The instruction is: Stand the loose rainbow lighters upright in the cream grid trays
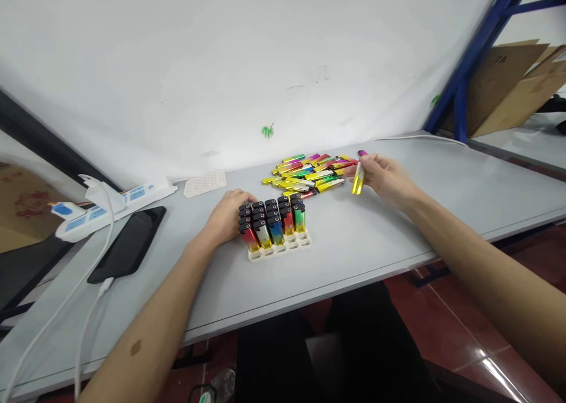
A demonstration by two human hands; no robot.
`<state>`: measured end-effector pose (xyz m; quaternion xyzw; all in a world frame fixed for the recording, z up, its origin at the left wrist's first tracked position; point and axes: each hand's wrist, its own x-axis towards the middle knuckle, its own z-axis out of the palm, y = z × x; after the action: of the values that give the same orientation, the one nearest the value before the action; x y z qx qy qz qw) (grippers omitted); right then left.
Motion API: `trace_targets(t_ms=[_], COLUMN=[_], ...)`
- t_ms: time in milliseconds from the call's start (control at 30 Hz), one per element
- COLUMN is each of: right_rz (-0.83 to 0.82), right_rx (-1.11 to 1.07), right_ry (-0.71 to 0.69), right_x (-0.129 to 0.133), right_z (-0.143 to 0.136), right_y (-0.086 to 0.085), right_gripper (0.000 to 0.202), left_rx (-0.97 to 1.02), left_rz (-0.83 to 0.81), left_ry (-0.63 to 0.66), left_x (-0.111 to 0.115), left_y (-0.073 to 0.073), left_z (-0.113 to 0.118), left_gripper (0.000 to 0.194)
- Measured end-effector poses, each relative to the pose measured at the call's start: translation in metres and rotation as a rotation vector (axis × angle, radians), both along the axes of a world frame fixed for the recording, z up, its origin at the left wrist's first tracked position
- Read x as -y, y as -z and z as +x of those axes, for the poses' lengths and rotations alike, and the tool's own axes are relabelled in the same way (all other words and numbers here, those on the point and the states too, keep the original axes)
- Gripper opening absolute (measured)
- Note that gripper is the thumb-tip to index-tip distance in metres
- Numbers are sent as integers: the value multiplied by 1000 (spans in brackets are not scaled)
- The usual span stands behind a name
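Against the white wall [198, 66] stretched a grey table [362, 232]; a loose heap of shiny lighters [309, 176] lay near its back edge, some crossing over others; nearer the person stood a pale rack [283, 252], holes showing along its near side, with black-topped lighters [276, 229] upright in it. Beside the rack's left end rested the left hand [227, 217], its fingertips partly hidden behind the lighters, so I could not tell whether it gripped the rack; the right hand [382, 176], just right of the heap, was closed in a pinch on one lighter [358, 182], held above the table with its purple end up and its yellow end down. That slim piece looked light and stiff, its glossy skin probably slippery to dry fingers; it seemed fairly sturdy, though the finish might scratch; the flat sides below the top struck me as the best hold, thumb against fingers, leaving the lower end free.
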<state>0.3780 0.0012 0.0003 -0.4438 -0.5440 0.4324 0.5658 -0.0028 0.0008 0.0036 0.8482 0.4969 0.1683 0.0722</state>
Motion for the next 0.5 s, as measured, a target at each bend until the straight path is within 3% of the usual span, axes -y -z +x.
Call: trace_targets(t_ms=[100,167,367,500], right_rz=[-45,-96,-151,-141], right_rx=[-223,-230,72,160], right_ry=[81,84,92,124], right_x=[1,2,2,1], right_z=[-1,-1,-8,-10], right_y=[-5,-6,2,6], right_gripper=[37,35,56,54], left_rx=[6,9,1,-7], left_rz=[-1,-4,-6,-12], left_ry=[6,3,-3,-4], left_x=[0,-1,0,1], left_y=[1,2,0,-1], left_z=[-1,-1,0,0], left_gripper=[30,30,30,30])
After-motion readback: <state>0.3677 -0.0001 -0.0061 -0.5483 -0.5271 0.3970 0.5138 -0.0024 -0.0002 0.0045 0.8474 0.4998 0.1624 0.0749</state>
